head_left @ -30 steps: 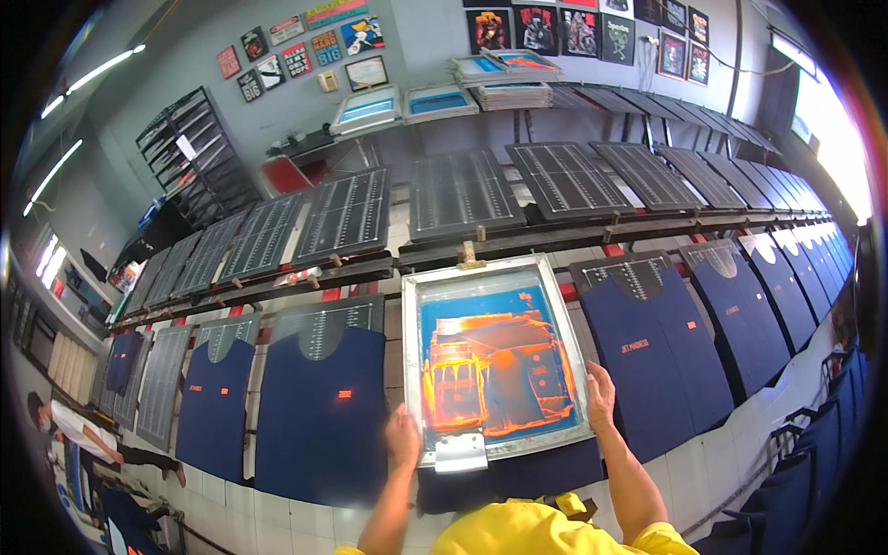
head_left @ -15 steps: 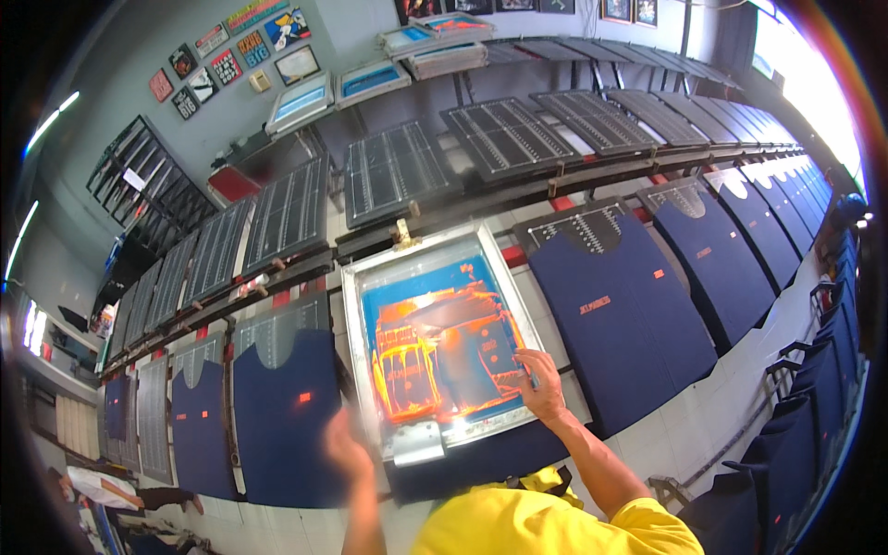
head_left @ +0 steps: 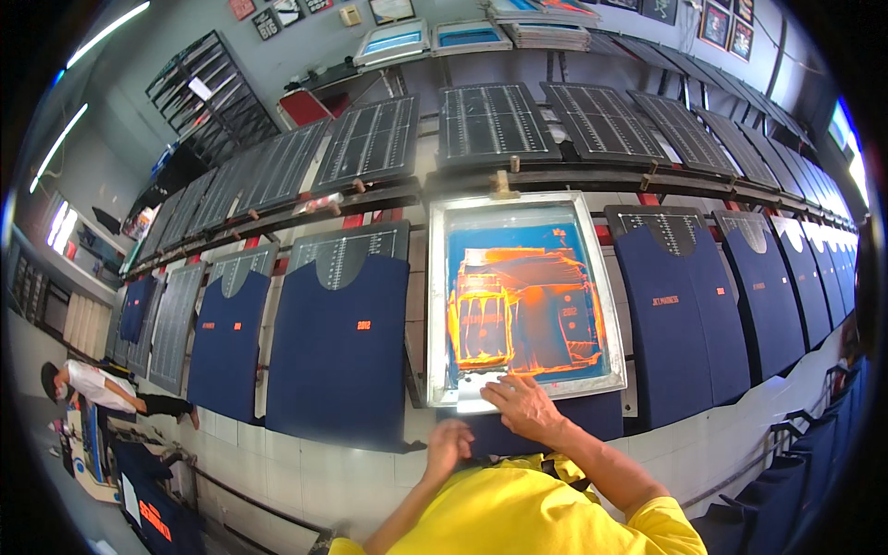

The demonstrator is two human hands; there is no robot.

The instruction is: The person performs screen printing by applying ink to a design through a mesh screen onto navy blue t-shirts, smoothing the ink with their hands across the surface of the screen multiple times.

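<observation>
A screen-printing frame [head_left: 599, 282] with a silvery rim lies before me over a dark blue shirt [head_left: 606, 413]. Its blue mesh is smeared with orange ink [head_left: 555, 319]. On its near edge, left of the middle, rests a silvery plate [head_left: 474, 400] with ink specks. The fingers of my right hand [head_left: 525, 409] close on this plate's right side; the thumb is hidden. My left hand [head_left: 450, 447] is curled just below the frame, close to my yellow shirt. What it holds, if anything, is hidden.
Dark blue shirts with small orange prints [head_left: 338, 347] [head_left: 684, 314] cover boards on both sides. A row of bare black boards [head_left: 495, 120] runs behind a dark rail. Dark blue garments [head_left: 786, 462] hang at lower right. Another person [head_left: 106, 388] is at far left.
My right hand has moved from the frame's right rim to the plate on its near edge. My left hand has come in from the left toward the frame's near edge. The view has turned left.
</observation>
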